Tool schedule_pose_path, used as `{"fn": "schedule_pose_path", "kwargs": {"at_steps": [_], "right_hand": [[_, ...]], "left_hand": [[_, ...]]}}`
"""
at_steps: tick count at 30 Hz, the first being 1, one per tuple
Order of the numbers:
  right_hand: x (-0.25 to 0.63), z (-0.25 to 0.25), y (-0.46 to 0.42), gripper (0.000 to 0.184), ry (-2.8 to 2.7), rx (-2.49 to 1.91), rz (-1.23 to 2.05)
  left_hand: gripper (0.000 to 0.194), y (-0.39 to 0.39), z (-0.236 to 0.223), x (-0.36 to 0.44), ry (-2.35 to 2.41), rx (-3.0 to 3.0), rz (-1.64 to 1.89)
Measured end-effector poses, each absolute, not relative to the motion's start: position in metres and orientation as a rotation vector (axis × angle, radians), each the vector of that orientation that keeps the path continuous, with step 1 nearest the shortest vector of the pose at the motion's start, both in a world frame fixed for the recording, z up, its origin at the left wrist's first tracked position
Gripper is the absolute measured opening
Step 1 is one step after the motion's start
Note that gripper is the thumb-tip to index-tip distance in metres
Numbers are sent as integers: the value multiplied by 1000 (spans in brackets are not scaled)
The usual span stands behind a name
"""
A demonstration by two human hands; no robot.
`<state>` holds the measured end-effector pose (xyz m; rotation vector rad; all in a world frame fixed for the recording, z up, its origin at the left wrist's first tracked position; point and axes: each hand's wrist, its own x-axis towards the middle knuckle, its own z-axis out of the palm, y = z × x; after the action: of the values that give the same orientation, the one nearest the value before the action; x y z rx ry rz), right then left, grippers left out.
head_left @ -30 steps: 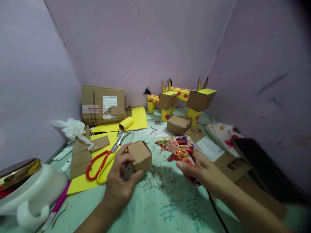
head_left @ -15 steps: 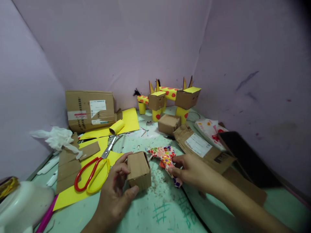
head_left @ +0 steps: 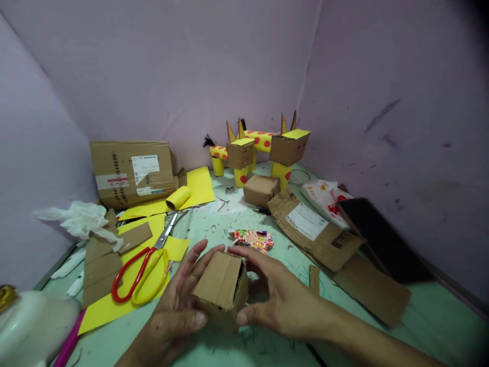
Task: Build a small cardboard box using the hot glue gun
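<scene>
A small brown cardboard box [head_left: 219, 280] is held between both hands, low in the middle of the view. My left hand [head_left: 178, 300] grips its left side, thumb at the near face. My right hand [head_left: 271, 290] curls round its right side, fingers at the far corner and thumb at the near edge. A dark gap shows along the box's upper right edge. Just beyond the hands a glue gun [head_left: 252, 239] in flowered covering lies on the table, its lower part hidden behind my right hand.
Red-and-yellow scissors [head_left: 147, 275] lie on yellow paper [head_left: 95, 313] at left. Two spotted cardboard animals [head_left: 240, 154] stand at the back, near another small box [head_left: 262, 190]. Flattened cardboard [head_left: 344, 250] and a dark tablet-like slab [head_left: 382, 239] lie at right. A white pot-like object [head_left: 34, 326] stands front left.
My right hand has let go of the glue gun, which now lies on the table, and has moved left onto the box. The box has come nearer, still in my left hand.
</scene>
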<state>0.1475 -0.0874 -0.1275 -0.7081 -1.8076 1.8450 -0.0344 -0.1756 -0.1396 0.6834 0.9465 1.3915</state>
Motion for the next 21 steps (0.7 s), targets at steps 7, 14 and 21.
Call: {"fn": "schedule_pose_path", "kwargs": {"at_steps": [7, 14, 21], "right_hand": [[139, -144, -90, 55, -1720, -859, 1586], [134, -155, -96, 49, -1723, -888, 1579], [141, -149, -93, 30, -1936, -912, 1308]], "left_hand": [[50, -170, -156, -29, 1205, 758, 1494], [72, -173, -169, -33, 1115, 968, 1406], [70, -170, -165, -27, 1290, 978, 1458]]}}
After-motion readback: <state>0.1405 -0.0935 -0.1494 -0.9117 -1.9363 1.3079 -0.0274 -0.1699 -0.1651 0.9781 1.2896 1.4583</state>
